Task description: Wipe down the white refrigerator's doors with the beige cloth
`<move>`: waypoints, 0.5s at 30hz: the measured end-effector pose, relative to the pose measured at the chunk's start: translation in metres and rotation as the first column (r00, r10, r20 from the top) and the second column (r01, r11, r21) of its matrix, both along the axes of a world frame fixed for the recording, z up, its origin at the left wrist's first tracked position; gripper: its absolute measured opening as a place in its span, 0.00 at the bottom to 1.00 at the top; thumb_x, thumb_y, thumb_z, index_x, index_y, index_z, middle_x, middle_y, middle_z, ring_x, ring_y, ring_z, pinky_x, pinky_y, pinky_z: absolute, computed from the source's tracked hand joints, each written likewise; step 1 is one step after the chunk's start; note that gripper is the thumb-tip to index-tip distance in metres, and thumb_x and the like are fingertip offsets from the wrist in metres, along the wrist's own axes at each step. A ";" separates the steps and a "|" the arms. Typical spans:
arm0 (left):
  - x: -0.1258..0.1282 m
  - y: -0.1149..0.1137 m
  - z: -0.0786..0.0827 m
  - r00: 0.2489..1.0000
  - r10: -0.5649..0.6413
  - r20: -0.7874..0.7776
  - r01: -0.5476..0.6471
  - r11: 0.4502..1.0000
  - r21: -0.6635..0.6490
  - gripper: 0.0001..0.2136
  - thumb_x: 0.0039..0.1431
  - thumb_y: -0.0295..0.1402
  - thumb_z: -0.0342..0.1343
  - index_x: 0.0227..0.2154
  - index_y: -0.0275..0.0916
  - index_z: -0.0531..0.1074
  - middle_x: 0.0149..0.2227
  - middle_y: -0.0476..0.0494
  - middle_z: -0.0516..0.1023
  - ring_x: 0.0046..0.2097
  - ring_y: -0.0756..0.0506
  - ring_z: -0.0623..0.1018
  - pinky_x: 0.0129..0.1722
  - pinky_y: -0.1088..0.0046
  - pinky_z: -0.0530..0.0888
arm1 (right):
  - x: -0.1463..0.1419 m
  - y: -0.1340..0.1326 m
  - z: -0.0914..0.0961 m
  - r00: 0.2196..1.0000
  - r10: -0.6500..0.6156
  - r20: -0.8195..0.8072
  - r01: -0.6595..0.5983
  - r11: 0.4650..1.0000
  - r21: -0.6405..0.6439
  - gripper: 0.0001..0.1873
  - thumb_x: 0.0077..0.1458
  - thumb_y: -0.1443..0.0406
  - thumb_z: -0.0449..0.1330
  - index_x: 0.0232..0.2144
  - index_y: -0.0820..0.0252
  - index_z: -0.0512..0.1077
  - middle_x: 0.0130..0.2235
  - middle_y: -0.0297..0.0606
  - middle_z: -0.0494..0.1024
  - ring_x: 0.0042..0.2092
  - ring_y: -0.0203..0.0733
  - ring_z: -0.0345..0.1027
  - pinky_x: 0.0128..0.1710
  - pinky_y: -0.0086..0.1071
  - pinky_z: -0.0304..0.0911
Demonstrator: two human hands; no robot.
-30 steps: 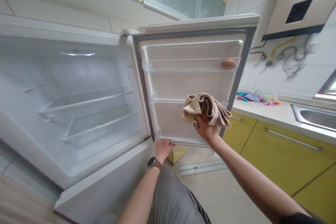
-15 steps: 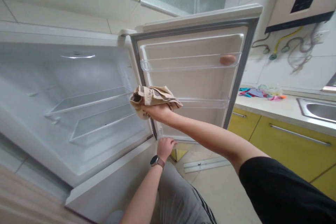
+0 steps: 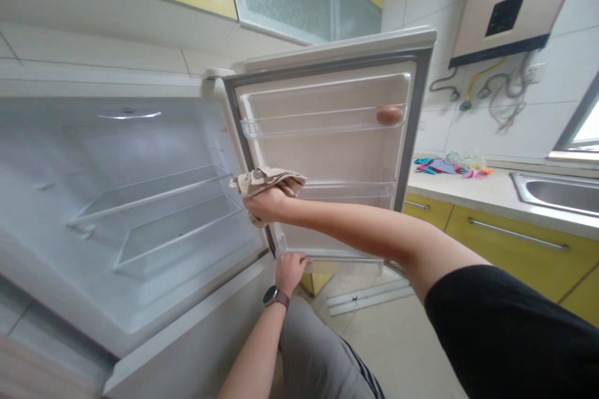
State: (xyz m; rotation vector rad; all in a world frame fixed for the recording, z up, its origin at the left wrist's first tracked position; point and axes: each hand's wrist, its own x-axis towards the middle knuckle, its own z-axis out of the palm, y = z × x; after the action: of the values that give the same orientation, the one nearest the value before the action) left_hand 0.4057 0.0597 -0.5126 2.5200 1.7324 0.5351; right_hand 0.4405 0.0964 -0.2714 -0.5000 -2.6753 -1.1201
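Observation:
My right hand (image 3: 264, 204) is closed around a crumpled beige cloth (image 3: 269, 181) with dark print. It presses near the hinge side of the open refrigerator door (image 3: 318, 159), by the lower clear door bin (image 3: 349, 189). My left hand (image 3: 291, 271), wearing a watch (image 3: 270, 295) on the wrist, rests at the door's bottom edge. Its fingers curl there, partly hidden from view. An egg (image 3: 389, 115) sits at the far end of the upper door bin (image 3: 322, 122).
Left of the door is the fridge interior with two glass shelves (image 3: 154, 193). A counter (image 3: 496, 190) on the right carries colourful cloths and a plastic bag (image 3: 444, 166) beside a metal sink (image 3: 556, 193). A white strip (image 3: 369, 296) lies on the floor.
The view has shifted, so the fridge sits lower and further left in it. My right hand now lies more over the cloth, which looks flatter. My left hand stays at the door's bottom edge.

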 end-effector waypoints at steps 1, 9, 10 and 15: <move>0.000 0.000 0.000 1.000 -0.005 0.006 0.005 1.000 0.002 0.15 0.70 0.43 0.56 0.35 0.41 0.84 0.40 0.37 0.85 0.47 0.39 0.81 0.47 0.67 0.67 | 0.011 -0.007 -0.004 0.999 -0.022 -0.029 0.022 1.000 -0.010 0.18 0.56 0.78 0.49 0.43 0.74 0.75 0.55 0.61 0.76 0.61 0.54 0.69 0.67 0.51 0.58; 0.000 0.004 -0.006 1.000 -0.002 0.001 0.002 1.000 0.000 0.15 0.71 0.40 0.54 0.35 0.42 0.84 0.39 0.39 0.85 0.46 0.39 0.81 0.49 0.64 0.68 | 0.149 -0.033 -0.050 0.974 -0.074 -0.214 0.050 0.992 -0.115 0.19 0.67 0.69 0.47 0.50 0.64 0.76 0.54 0.49 0.80 0.62 0.49 0.69 0.67 0.51 0.59; -0.001 0.005 -0.007 1.000 -0.002 0.001 0.002 1.000 0.001 0.15 0.71 0.40 0.54 0.36 0.42 0.84 0.39 0.39 0.85 0.47 0.39 0.81 0.50 0.64 0.68 | 0.172 -0.034 -0.059 0.956 -0.064 -0.286 0.022 0.988 -0.150 0.19 0.66 0.69 0.48 0.47 0.62 0.78 0.51 0.47 0.81 0.61 0.49 0.70 0.68 0.51 0.59; 0.000 0.005 -0.009 1.000 0.027 0.015 -0.027 0.999 0.024 0.13 0.70 0.40 0.56 0.35 0.42 0.84 0.39 0.38 0.85 0.47 0.38 0.81 0.49 0.65 0.68 | 0.294 -0.057 -0.105 0.763 -0.229 -0.604 0.111 0.968 -0.226 0.15 0.55 0.63 0.60 0.43 0.51 0.82 0.54 0.43 0.81 0.64 0.56 0.67 0.70 0.60 0.49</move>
State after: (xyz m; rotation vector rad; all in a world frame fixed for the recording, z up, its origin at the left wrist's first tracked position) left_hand 0.4055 0.0646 -0.5218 2.5052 1.7678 0.5782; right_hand 0.7345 0.0389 -0.3766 -0.9741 -2.1587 -0.5893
